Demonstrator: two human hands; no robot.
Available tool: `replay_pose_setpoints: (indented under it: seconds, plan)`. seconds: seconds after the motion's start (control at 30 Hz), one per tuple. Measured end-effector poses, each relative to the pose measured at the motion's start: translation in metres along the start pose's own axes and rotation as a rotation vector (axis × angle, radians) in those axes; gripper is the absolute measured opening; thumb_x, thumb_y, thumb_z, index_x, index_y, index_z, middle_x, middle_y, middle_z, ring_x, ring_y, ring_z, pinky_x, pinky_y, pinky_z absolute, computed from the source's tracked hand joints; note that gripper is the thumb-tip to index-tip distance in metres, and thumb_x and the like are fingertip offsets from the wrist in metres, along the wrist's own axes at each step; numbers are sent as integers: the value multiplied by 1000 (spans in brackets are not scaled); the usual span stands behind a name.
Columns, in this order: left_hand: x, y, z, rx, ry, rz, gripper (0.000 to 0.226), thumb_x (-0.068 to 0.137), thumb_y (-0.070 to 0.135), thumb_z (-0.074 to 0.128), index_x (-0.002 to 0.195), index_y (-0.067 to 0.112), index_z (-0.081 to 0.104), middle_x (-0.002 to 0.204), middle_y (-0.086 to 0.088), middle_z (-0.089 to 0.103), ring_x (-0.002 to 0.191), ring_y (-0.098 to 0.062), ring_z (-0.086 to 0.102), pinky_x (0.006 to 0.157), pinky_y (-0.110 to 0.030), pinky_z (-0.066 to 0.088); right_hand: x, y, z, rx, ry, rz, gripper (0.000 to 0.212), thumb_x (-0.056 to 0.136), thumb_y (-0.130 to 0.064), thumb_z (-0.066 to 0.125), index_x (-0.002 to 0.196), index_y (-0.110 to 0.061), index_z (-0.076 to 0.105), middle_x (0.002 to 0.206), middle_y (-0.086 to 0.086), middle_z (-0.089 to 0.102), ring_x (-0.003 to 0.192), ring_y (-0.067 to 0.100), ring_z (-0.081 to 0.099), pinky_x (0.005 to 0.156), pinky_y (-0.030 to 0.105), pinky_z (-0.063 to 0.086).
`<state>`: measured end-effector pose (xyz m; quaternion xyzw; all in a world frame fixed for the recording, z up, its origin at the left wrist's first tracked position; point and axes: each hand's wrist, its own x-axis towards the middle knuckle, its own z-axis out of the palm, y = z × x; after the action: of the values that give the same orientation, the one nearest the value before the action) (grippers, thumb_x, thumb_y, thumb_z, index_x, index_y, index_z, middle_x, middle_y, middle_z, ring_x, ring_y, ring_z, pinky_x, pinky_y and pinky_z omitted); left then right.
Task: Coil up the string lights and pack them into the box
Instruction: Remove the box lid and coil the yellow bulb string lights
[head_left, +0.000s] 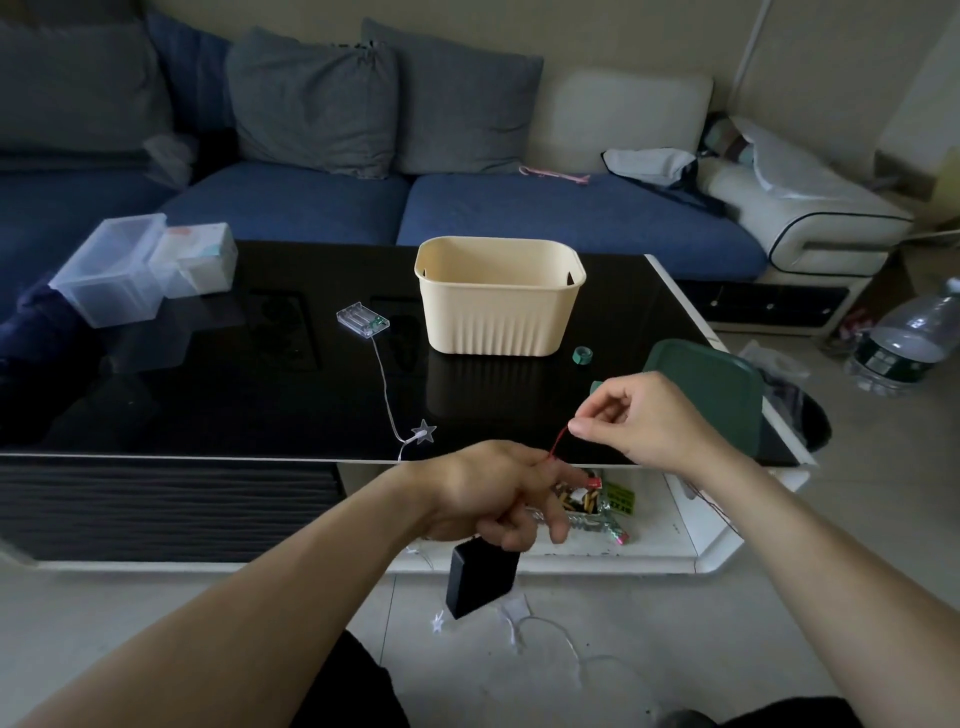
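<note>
Fingers, right hand (644, 421): thumb and forefinger are pinching narrow on a thin red wire (559, 442), the remaining fingers curling loosely behind.
Fingers, left hand (488, 493): closing around a black battery pack (480, 582), which is hanging below the palm; the forefinger is extending forward with the red wire passing over it.
Red wire: running taut from the right pinch down to the left forefinger. A further dark strand (711, 506) is trailing past the right forearm; its end is not visible.
Step in hand (judgement): winding the red wire around the left fingers as a former.
Second string: a clear battery case (362, 320) is lying on the black table (182, 395) at about 10 o'clock from the left hand, its pale wire (385, 387) leading to a star light (424, 431) near the table edge. More pale wire and stars (540, 631) are lying loose on the floor at 6 o'clock.
Box: a cream box (500, 299) is standing open and upright on the table at 12 o'clock from the hands, apparently holding nothing yet.
Other items: a green lid (706, 395) is lying at 3 o'clock of the box, behind the right hand.
Recommended practice: keeping even, light tension from the right pinch; laying each turn beside the last on the same fingers; feeding slack gradually so the trailing strand is not snagging on the table edge.
Risk (judgement): the thin wire is liable to kink or tangle if pulled hard, and the hanging pack may be swinging the coil loose.
</note>
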<state>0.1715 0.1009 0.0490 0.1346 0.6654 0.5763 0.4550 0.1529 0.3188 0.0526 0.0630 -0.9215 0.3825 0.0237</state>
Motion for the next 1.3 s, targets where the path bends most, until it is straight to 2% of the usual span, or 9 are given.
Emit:
replay_pose_setpoints:
  seconds: [0.13,0.33,0.53,0.7,0.83,1.03,1.17,1.23,1.3]
  plan:
    - [0,2,-4,-199,87,94,42,107,28,25,135,10,51,65,-7,55,40,-10,32,48,-28,13,-2,-4,9,-11,-64,42,9,86,-29,78,81,-22,78,73,-4,74,60,1,63,61,23,49]
    - [3,6,-15,-506,252,181,55,105,47,23,131,9,53,60,-1,49,37,-8,28,36,-19,19,-10,-20,32,147,-135,156,26,97,-35,64,83,-15,73,66,4,70,43,14,55,37,23,38]
    - [3,16,-14,-702,276,345,40,104,30,32,139,13,42,77,-11,63,48,-18,47,48,-26,37,-13,-40,55,169,-186,94,31,104,-25,52,80,-16,69,53,-2,64,41,8,53,44,20,38]
    - [2,15,-14,-670,296,390,32,106,20,35,136,12,43,86,-15,72,58,-21,62,54,-29,53,-15,-44,61,221,-176,36,30,100,-7,50,80,-23,65,54,-9,61,46,-1,53,48,16,40]
    - [2,10,-21,-536,295,359,39,105,19,32,135,2,50,68,-4,59,47,-12,43,54,-25,36,-13,-44,60,574,-223,226,29,103,-35,54,91,-19,75,70,-5,63,52,7,45,46,23,30]
    - [3,10,-23,-562,187,315,41,103,21,30,95,7,69,48,7,20,45,-10,9,46,-24,11,-8,-43,53,980,-298,300,30,105,-27,47,93,-24,75,68,-7,62,52,7,30,45,22,17]
    - [1,12,-25,-630,160,269,42,100,29,31,67,14,52,44,9,21,44,-11,5,44,-25,8,-4,-42,54,1060,-302,306,23,102,-26,53,106,-7,67,63,-7,48,46,3,28,37,15,21]
    - [2,12,-26,-628,195,257,42,101,32,29,66,16,46,44,8,22,42,-10,7,44,-25,8,-1,-41,53,1077,-272,310,31,103,-22,52,122,2,61,68,-5,52,45,2,28,36,14,21]
    - [5,10,-28,-625,248,252,40,103,31,30,69,15,45,46,8,21,39,-9,14,41,-23,12,0,-39,51,1060,-245,305,25,103,-18,52,117,-1,65,70,-2,50,45,2,28,36,14,20]
